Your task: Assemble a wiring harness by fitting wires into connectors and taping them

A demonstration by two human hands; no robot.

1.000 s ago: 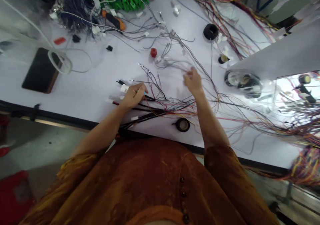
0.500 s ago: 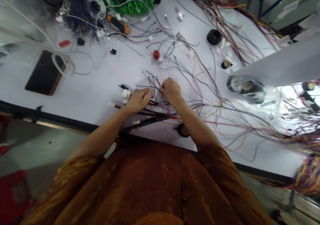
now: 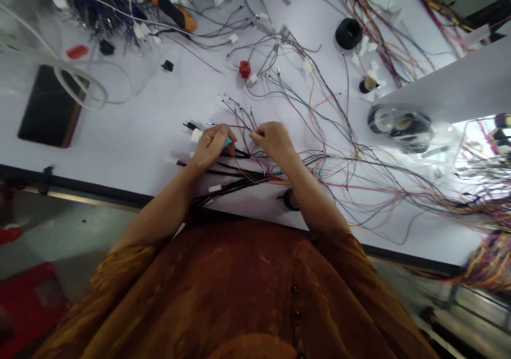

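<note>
My left hand (image 3: 211, 147) is closed around a small teal connector (image 3: 227, 141), part of which shows by the thumb. To its right my right hand (image 3: 274, 141) pinches a thin wire (image 3: 250, 133) between thumb and fingertips. Several loose wires with metal terminals (image 3: 229, 102) fan out on the table beyond both hands. Black-sleeved cable branches (image 3: 239, 188) run under and in front of the hands, a white connector (image 3: 214, 188) on one of them. Another white connector (image 3: 196, 135) lies beside my left hand, partly covered by it.
A red connector (image 3: 245, 70) and an orange-and-black tool handle (image 3: 172, 11) lie farther back. Black tape rolls (image 3: 348, 33) sit at the right. A dark flat box-like object (image 3: 51, 106) lies at left. Long wire bundles (image 3: 399, 183) trail rightward. The table's dark edge (image 3: 99, 188) runs near my body.
My left hand has turned a little, and the teal connector shows more plainly in it. My right fingertips have shifted slightly along the wires. The whole view has moved somewhat.
</note>
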